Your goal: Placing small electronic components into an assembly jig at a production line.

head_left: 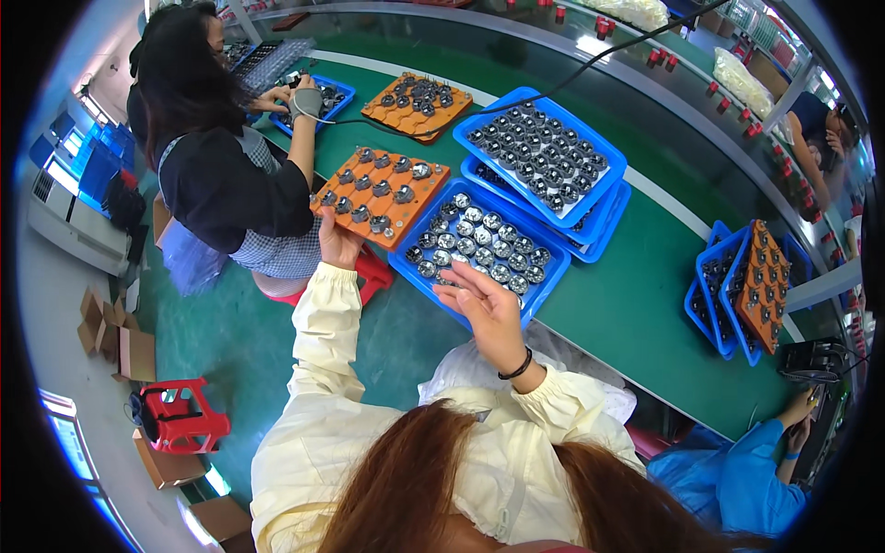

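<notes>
My left hand (338, 243) grips the near left edge of an orange board (418, 195), which carries rows of small dark and silver metal parts. The board is tilted and its right corner overlaps a blue tray (551, 288). Shiny round metal parts (482, 236) sit in rows inside that tray. Above the tray's near edge hovers my right hand (489, 313), palm turned inward and fingers stretched out, with nothing visible in it.
Stacked blue trays (604, 207) of metal parts stand beyond on the green bench. Another orange board (452, 89) lies farther back, near a black cable (544, 90). More trays and a leaning orange board (763, 286) are at right. Co-workers sit left and right.
</notes>
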{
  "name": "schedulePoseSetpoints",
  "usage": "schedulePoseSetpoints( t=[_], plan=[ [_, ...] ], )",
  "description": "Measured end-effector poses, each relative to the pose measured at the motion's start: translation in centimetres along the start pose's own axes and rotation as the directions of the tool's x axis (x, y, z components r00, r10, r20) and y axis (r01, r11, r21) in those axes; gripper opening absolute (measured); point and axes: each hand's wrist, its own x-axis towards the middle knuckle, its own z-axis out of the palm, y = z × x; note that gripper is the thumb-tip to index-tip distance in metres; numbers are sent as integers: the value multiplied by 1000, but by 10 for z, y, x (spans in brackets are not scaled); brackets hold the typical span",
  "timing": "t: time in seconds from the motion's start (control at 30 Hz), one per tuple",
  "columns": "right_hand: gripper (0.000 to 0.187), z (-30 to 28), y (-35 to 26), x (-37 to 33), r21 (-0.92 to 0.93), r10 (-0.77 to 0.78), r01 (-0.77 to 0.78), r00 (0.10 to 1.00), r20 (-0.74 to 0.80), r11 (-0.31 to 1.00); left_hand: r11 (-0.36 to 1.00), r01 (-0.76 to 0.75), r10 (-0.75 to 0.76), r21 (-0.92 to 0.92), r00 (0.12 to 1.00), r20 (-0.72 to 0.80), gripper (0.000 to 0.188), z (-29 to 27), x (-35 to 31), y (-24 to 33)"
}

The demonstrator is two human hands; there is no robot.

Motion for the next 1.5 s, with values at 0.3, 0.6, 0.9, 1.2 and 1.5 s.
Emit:
schedulePoseSetpoints(
  t=[0.3,0.6,0.9,1.2,1.5],
  plan=[
    [36,-3,-7,-16,-51,-38,38,999,8,998,999,-21,25,43,996,-89,56,-3,27,2],
    [35,-6,-17,-26,-52,-74,74,997,12,996,956,-93,117,279,991,-70,53,3,43,-2],
    [35,-13,-22,-35,-44,-99,99,995,-7,994,394,-5,484,919,851,-203,56,-18,37,-9],
    [35,-18,-25,-43,-39,-125,124,991,-36,992,267,36,639,963,742,-204,63,16,48,-25],
    [30,-46,-47,-67,-99,-189,173,963,-191,980,218,121,506,969,834,-218,47,-56,15,-56]
  ],
)
